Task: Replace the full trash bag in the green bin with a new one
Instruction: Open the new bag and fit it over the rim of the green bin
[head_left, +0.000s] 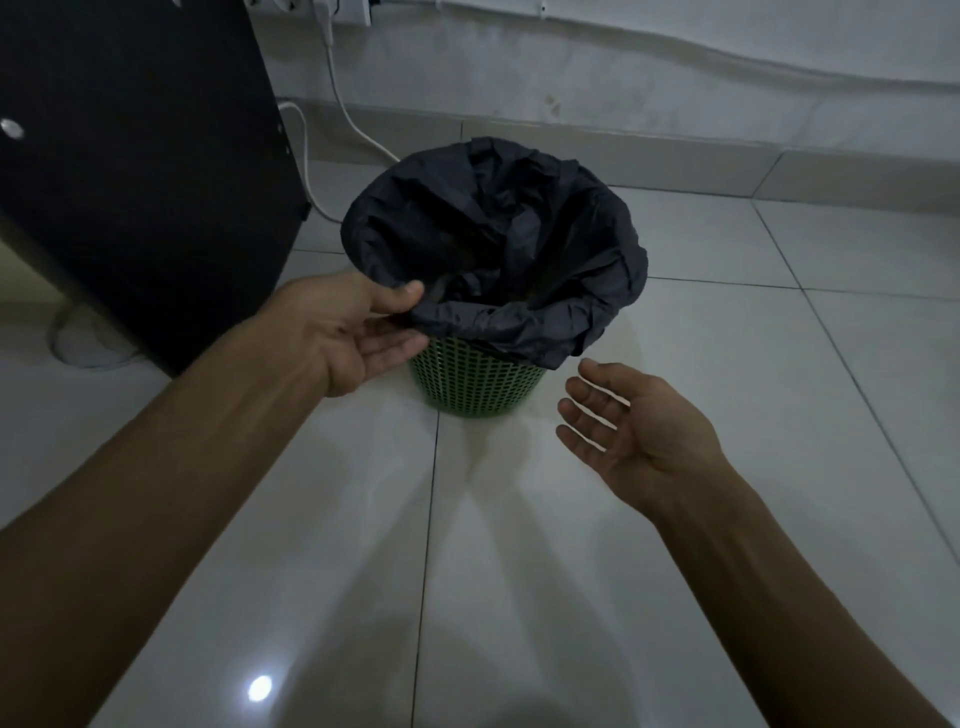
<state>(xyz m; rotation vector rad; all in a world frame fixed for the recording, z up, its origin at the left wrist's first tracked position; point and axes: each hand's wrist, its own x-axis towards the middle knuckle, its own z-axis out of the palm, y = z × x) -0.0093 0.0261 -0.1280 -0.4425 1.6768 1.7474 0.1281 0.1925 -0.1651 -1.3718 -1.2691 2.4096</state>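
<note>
Green mesh bin (475, 382) upright on floor, black bag (493, 244) lining it, folded over rim

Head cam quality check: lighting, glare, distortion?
Head view: dim overall; black trash bag loses fold detail; bright glare spot on the floor tiles; soft arm shadows fan out below the green bin; wide-angle bends the wall base; both hands sharp.

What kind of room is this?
Probably a home or office room: glossy white floor tiles, a dark cabinet with white cables running up the wall, and a small green bin holding a black bag.
</note>
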